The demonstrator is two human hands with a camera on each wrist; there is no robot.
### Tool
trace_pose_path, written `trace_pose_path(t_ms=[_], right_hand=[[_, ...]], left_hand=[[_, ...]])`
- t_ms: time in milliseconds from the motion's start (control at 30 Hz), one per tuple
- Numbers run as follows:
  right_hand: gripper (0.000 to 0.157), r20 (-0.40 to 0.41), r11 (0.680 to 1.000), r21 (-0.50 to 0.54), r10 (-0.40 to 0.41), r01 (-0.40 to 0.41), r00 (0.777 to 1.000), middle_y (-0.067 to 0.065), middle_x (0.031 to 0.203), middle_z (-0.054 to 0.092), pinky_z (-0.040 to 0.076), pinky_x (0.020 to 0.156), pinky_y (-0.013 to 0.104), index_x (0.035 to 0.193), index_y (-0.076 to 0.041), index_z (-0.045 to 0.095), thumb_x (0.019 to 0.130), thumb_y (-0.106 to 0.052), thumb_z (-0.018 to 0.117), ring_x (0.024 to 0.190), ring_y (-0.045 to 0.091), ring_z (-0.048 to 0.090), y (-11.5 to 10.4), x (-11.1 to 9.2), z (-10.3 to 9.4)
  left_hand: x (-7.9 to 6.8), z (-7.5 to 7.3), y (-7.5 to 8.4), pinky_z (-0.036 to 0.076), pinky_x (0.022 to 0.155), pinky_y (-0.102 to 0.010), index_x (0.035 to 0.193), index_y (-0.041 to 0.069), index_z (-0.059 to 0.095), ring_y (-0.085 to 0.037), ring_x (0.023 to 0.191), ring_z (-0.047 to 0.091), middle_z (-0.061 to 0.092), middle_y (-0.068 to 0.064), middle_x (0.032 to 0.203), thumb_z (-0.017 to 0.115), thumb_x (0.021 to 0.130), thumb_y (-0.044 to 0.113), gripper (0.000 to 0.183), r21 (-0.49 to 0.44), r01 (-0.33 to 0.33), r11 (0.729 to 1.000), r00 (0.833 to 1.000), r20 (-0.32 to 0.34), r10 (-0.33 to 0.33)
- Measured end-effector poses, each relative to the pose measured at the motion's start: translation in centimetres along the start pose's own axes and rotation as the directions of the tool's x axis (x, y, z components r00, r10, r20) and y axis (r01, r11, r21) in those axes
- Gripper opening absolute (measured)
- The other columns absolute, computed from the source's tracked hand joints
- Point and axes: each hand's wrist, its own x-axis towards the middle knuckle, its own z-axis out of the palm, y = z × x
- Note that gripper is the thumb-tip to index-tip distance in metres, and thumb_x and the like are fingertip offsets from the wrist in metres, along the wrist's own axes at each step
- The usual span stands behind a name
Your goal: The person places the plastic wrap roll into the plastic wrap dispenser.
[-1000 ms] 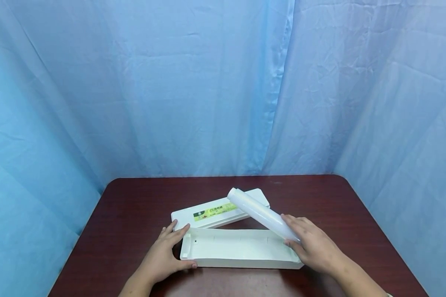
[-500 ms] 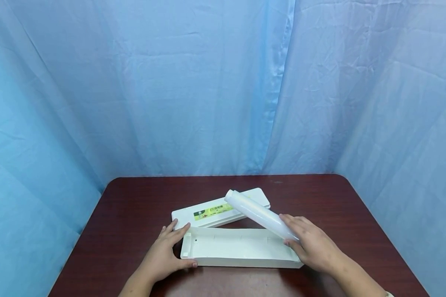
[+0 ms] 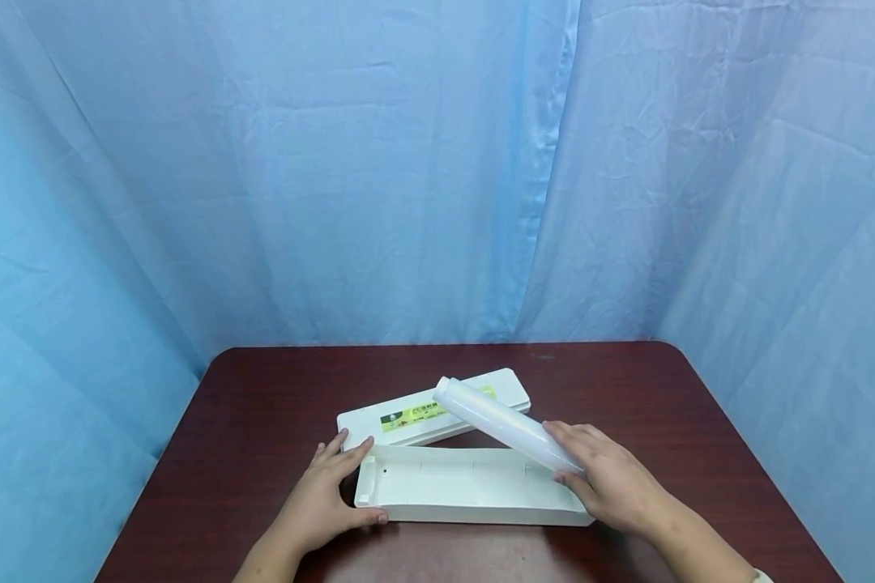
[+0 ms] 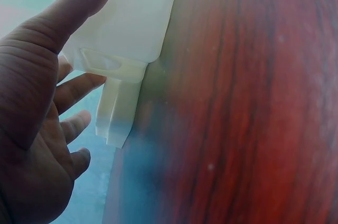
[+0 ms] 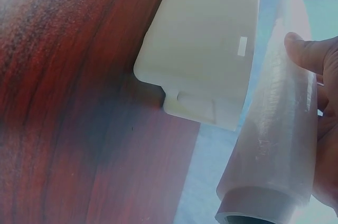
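A long white plastic box (image 3: 474,486), a cling-film case without its cover on, lies lengthwise near me with its inside facing up. At its left end my left hand (image 3: 321,502) grips it, thumb on the front wall and index fingertip at the back rim. My right hand (image 3: 612,478) holds a roll of cling film (image 3: 499,417) by its near right end. The roll slants up to the left, raised over the box's right part. In the right wrist view, an open tube end (image 5: 259,205) sticks out of the film.
Behind the box, a white lid (image 3: 368,421) with a yellow-green label (image 3: 408,414) lies at an angle, partly covered by the roll in the head view. The dark red wooden table (image 3: 663,405) has rounded far corners. Blue curtains (image 3: 379,202) hang around it.
The roll's far end has swung a little left and slightly down, and my right fingers have shifted slightly left with it. My left hand and the box stay put.
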Motion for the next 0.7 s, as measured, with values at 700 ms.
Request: trace_pose_path(t_ms=[700], right_hand=[[0.074,0.011,0.996,0.028,-0.082,0.082,0.997,-0.003,0.146,0.060,0.058,0.091,0.040,0.151,-0.013,0.055,0.086,-0.024,0.087,0.124,0.015,0.060,-0.18,0.60,0.14]], left_hand=[[0.08,0.07,-0.10,0.014,0.123,-0.065,0.156,0.023,0.051,-0.033,0.157,0.024,0.060,-0.002,0.147,0.093,0.061,0.064,0.111,-0.015,-0.001,1.000,1.000,0.005,0.001]])
